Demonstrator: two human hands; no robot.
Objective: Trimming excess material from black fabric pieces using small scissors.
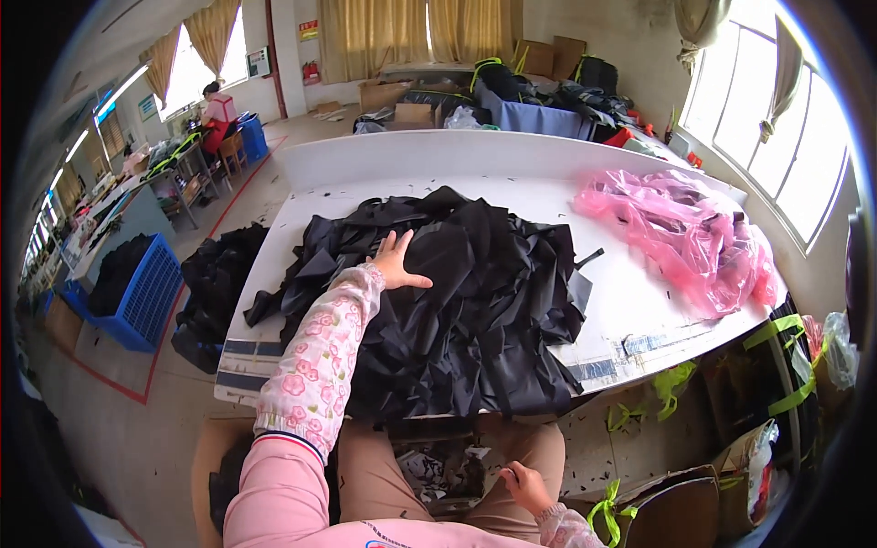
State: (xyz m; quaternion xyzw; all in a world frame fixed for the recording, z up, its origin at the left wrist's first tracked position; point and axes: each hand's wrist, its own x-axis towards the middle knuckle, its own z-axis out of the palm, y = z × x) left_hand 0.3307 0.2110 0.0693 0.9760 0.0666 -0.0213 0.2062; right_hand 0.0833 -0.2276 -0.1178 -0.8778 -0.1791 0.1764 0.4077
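Note:
A large heap of black fabric pieces (475,301) covers the middle of the white table (621,274) in front of me, with its near side hanging to the front edge. My left hand (398,263) reaches out over the heap, its fingers and thumb spread. It is at the upper left part of the fabric, and nothing shows in its grip. Low over my right thigh, my right hand (526,487) is closed, apart from the fabric. Whatever it holds, if anything, is too small to make out.
A crumpled pink plastic bag (685,237) lies on the table's right. More black fabric (219,283) is piled at its left, beyond which stands a blue crate (142,292). An open cardboard box (671,507) sits at lower right. Far left, a person (219,119) works.

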